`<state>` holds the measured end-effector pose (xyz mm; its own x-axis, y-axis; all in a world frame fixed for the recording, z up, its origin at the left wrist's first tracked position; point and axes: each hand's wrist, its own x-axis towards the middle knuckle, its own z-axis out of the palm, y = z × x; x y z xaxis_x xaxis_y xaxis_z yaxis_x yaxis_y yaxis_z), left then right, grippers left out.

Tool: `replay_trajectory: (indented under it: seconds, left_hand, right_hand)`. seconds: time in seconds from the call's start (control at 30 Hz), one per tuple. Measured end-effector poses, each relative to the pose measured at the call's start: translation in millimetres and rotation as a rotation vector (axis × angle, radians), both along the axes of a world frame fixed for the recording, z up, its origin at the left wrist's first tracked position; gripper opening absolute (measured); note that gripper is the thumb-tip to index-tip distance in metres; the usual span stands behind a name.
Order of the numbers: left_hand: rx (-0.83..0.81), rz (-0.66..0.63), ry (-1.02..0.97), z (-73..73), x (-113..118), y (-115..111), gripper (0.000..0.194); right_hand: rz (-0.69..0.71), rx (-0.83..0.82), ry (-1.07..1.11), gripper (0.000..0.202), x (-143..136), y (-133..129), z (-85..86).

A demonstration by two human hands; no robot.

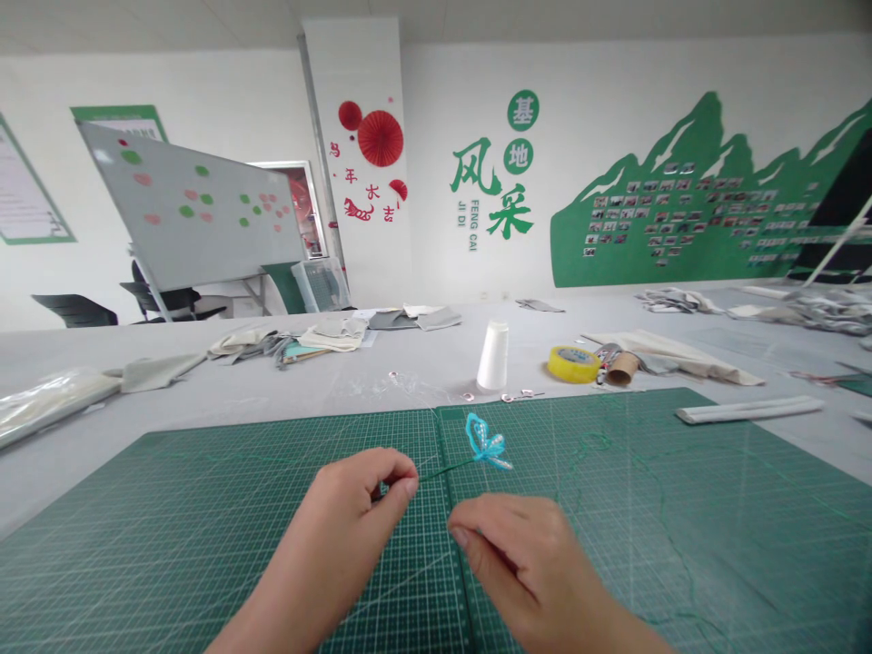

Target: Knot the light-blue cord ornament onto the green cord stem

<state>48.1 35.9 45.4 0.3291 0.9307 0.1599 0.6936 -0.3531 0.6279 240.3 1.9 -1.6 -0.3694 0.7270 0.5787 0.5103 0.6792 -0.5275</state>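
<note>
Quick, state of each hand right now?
Left hand: closed, holding the green stem of the blue flower-like piece.
Right hand: closed; whether it holds anything cannot be told.

Head view — facing forward, down — near hands (361,509).

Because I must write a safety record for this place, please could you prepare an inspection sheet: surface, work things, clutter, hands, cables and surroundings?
Surface: green gridded matting on a grey table.
Work things: blue flower with pale dots, on a thin green stem; loose green thread lies on the matting's right side.
Clutter: white cone, yellow tape roll, cardboard tube and cloth pieces beyond the matting.
Hands: left hand pinches the stem; right hand is curled near the flower, its grip unclear.
Cables: nothing seen.
Surroundings: whiteboard, dark chairs, green mountain picture on the wall.
</note>
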Motion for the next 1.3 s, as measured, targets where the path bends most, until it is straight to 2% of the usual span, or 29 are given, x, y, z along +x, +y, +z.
replay_trajectory:
  seconds: [0.3,0.6,0.7,0.9,1.07,1.3]
  left_hand:
    - [-0.16,-0.044,-0.194,3.6,-1.0,0.3,0.021]
    - [-0.265,-0.14,-0.261,5.9,-0.8,2.0,0.018]
    - [-0.31,-0.187,-0.287,7.1,-0.9,0.2,0.017]
    - [-0.329,-0.335,-0.194,11.8,-2.0,-8.0,0.013]
    - [-0.327,-0.404,-0.11,13.4,-2.3,-10.7,0.016]
    - [-0.22,-0.509,0.1,17.3,0.7,-14.8,0.021]
  right_hand:
    - [-0.013,-0.171,0.075,0.025,-0.9,6.4,-7.0]
    - [-0.013,-0.278,0.218,0.023,1.1,12.4,-7.6]
    - [-0.026,-0.374,0.309,0.021,2.0,13.2,-12.0]
    - [0.118,-0.54,0.438,0.02,6.0,22.1,-19.7]
    - [0.16,-0.5,0.41,0.02,7.3,26.4,-22.1]
    - [0.201,-0.511,0.372,0.015,9.0,27.7,-17.1]
